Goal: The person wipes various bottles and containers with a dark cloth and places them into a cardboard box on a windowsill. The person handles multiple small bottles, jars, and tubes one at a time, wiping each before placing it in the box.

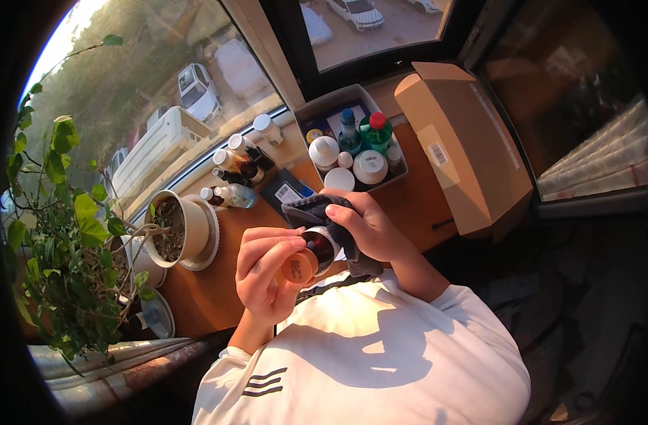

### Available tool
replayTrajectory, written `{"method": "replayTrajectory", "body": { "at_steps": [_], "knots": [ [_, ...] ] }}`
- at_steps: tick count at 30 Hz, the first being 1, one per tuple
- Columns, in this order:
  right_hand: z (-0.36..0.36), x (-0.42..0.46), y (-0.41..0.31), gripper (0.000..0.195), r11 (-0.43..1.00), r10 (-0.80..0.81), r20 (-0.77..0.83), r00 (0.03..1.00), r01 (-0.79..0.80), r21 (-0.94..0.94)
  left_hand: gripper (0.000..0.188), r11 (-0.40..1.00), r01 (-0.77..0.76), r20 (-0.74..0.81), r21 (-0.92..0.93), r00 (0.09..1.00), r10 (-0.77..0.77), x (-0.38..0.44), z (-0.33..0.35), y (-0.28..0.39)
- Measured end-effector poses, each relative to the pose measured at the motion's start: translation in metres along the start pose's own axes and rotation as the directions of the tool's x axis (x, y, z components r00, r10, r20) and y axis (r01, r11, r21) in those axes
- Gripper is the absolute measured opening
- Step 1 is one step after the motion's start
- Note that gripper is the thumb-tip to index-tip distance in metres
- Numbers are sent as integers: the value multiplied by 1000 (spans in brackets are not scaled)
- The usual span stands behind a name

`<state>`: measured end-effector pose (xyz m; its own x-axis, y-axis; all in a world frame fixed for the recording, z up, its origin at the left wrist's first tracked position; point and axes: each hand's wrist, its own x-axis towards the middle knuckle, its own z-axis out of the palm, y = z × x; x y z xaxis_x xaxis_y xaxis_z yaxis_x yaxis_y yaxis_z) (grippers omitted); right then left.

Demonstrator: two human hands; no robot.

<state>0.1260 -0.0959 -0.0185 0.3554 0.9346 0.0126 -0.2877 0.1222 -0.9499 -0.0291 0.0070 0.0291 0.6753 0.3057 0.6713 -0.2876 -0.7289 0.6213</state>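
Observation:
My left hand (pixel 268 268) grips a dark reddish bottle (pixel 319 247) by its orange-brown cap (pixel 299 266), which faces up toward me and bears small print. A dark grey cloth (pixel 316 209) is in my right hand (pixel 369 226), pressed against the bottle's far end and side. Part of a white label shows on the bottle beside the cloth. Just beyond my hands, a grey open box (pixel 403 172) holds several bottles and jars, among them a green bottle with a red cap (pixel 376 130) and a white round jar (pixel 370 167).
Several small bottles (pixel 243 166) stand along the windowsill at the left, near a dark flat box (pixel 281 192). A potted plant (pixel 194 228) and trailing leaves occupy the table's left side. A brown cardboard box (pixel 462 154) lies at the right by the window frame.

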Motion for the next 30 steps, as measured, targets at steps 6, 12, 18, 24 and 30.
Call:
{"method": "replayTrajectory", "body": {
  "at_steps": [6,12,18,24,30],
  "knots": [
    [-25,-1,20,37,840,476,76,876,-479,256,36,992,-19,42,-124,999,25,-3,15,-3],
    [-18,-37,-31,42,653,591,154,792,-581,485,41,991,-61,-170,-116,985,41,18,17,-22],
    [-54,-61,32,50,667,404,131,905,-390,635,41,964,98,7,-245,995,-100,96,32,-104],
    [-84,-63,52,40,589,237,206,949,-309,747,35,958,285,273,10,921,-277,115,81,-217],
    [-93,-79,52,50,645,448,-9,894,-316,696,30,904,353,498,242,754,-428,92,114,-269]
  ]
}}
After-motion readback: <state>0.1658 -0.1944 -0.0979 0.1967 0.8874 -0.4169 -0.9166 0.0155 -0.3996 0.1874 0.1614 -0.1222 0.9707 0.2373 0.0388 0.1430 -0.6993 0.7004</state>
